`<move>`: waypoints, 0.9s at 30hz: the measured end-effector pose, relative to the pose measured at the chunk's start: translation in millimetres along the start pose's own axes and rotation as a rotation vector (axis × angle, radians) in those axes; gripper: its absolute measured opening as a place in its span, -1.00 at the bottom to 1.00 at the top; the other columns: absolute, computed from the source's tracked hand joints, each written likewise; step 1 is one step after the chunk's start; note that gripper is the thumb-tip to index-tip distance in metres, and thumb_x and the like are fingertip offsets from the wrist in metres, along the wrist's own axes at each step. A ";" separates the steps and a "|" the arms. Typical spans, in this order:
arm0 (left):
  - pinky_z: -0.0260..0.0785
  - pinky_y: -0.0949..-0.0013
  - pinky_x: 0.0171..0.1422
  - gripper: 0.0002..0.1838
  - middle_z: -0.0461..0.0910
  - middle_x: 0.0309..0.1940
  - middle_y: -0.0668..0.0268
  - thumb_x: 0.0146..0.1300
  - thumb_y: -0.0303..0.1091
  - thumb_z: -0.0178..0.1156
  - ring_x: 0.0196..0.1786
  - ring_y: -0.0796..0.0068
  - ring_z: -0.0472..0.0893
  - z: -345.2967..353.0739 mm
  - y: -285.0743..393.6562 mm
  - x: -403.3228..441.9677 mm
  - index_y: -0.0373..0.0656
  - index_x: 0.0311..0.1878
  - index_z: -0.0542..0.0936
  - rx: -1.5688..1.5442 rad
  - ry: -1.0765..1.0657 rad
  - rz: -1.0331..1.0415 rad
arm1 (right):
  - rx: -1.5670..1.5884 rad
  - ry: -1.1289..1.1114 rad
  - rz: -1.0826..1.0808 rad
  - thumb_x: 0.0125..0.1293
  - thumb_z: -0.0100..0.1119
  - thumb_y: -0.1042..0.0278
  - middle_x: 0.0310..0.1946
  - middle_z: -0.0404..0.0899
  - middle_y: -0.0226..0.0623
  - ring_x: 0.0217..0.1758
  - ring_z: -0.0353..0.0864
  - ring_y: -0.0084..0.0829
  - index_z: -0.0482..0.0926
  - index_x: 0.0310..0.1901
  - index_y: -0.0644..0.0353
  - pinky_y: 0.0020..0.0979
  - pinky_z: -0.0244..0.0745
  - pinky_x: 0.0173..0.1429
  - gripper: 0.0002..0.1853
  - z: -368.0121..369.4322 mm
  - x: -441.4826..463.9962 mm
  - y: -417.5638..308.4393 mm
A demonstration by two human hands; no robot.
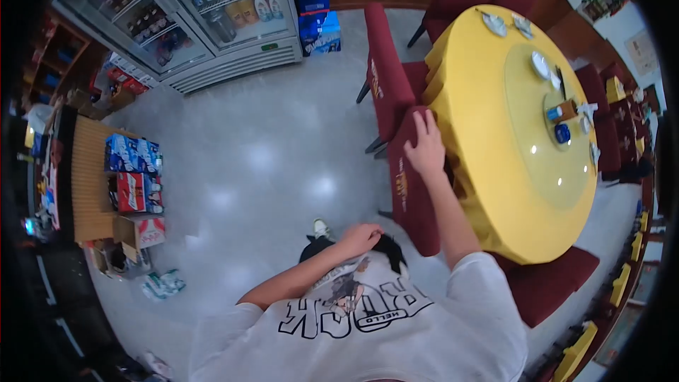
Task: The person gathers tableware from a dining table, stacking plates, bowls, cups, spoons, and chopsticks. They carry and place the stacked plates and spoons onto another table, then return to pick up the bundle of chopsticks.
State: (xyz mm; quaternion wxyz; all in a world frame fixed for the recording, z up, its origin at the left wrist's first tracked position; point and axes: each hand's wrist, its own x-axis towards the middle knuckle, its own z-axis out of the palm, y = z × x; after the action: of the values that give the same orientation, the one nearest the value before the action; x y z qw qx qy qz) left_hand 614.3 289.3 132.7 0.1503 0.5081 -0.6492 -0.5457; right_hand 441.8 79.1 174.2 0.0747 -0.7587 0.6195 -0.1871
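My right hand (426, 145) rests on the top of a dark red chair back (417, 201), its fingers spread and extended. The chair stands against a round table with a yellow cloth (474, 163). My left hand (362, 238) is in front of my body at waist height, near my dark trousers. Its fingers are curled together, and what they hold, if anything, is too small to tell. Another dark red chair (385, 78) stands just beyond the one I touch.
A glass-door fridge (240, 64) stands ahead on the left, with blue boxes (320, 34) beside it. Drink cartons (132, 192) stand by a wooden counter (92, 170) on the left. Dishes (540, 65) and a blue item (562, 133) sit on the table.
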 end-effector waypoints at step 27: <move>0.47 0.10 -0.14 -0.73 0.63 -0.31 0.11 0.23 -0.34 0.20 -0.24 0.08 0.64 -450.5 -27.2 204.2 -0.17 -0.01 0.55 0.516 0.447 -0.126 | -0.036 0.085 0.094 0.10 0.32 0.32 0.35 0.26 0.01 0.36 0.30 0.06 0.27 0.34 0.13 -0.09 0.29 0.38 -0.26 130.9 385.4 -75.4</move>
State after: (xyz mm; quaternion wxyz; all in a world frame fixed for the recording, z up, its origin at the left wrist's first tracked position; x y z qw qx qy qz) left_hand 876.0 -126.2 197.7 0.1215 0.6754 -0.6842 -0.2468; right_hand 622.5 -292.8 153.7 0.0435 -0.7214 0.6604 -0.2041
